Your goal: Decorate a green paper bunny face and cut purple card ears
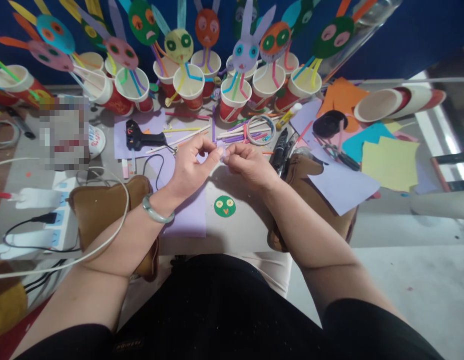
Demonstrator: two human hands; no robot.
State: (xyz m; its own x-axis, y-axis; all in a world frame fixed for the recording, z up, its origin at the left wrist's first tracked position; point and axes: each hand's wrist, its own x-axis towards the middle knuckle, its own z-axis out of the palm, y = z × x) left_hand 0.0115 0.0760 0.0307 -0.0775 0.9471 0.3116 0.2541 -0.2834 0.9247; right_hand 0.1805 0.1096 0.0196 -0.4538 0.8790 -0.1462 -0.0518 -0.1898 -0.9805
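Note:
Between the fingertips of both hands is a small piece of purple paper, partly covered by the fingers. My left hand, with a bangle at its wrist, pinches it from the left. From the right, my right hand pinches it too, thumb against bent fingers. Below the hands a round green paper face lies flat on the table, with yellow eyes and an orange mouth. Purple sheets lie beneath and beside my left forearm.
Paper cups holding paper bunny faces line the back. A black glue gun lies left of several coloured sticks. Tape, black markers, scissors and coloured paper lie rightward. Brown cushions support the forearms; a white cable crosses the left one.

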